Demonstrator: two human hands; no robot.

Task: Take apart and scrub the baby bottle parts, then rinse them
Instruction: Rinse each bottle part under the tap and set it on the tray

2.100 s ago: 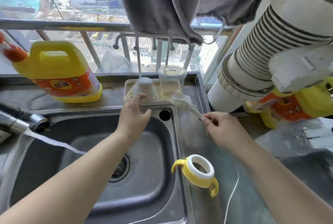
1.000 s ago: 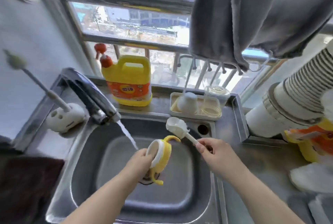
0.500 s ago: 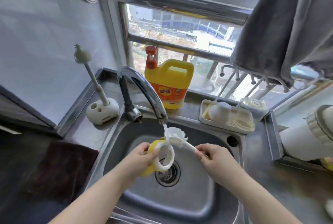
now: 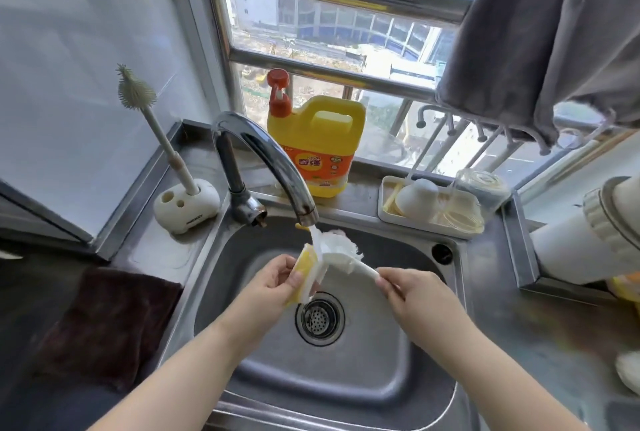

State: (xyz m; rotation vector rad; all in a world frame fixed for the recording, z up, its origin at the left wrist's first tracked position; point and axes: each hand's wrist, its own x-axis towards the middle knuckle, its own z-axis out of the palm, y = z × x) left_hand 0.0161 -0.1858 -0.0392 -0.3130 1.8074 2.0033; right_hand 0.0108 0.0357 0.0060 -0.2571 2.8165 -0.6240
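My left hand [image 4: 268, 283] grips the yellow and white bottle collar [image 4: 306, 273] over the sink [image 4: 398, 354], just under the tap [image 4: 273, 167]. Water runs from the spout onto the collar. My right hand [image 4: 407, 295] holds the handle of a white brush [image 4: 341, 252], whose bristled head lies against the collar's white rim. More bottle parts, a white cap [image 4: 415, 200] and clear pieces, sit in the cream drying tray [image 4: 384, 212] behind the sink.
A yellow detergent jug [image 4: 317, 150] stands on the ledge behind the tap. A bottle brush in a white stand [image 4: 187, 203] is at the left. A dark cloth [image 4: 114, 323] lies on the left counter. A grey towel [image 4: 554, 32] hangs top right above a white ribbed pipe [image 4: 595, 240].
My left hand took the collar from the right counter and brought it under the running tap. My right hand followed with the brush, which now lies against the collar's rim.
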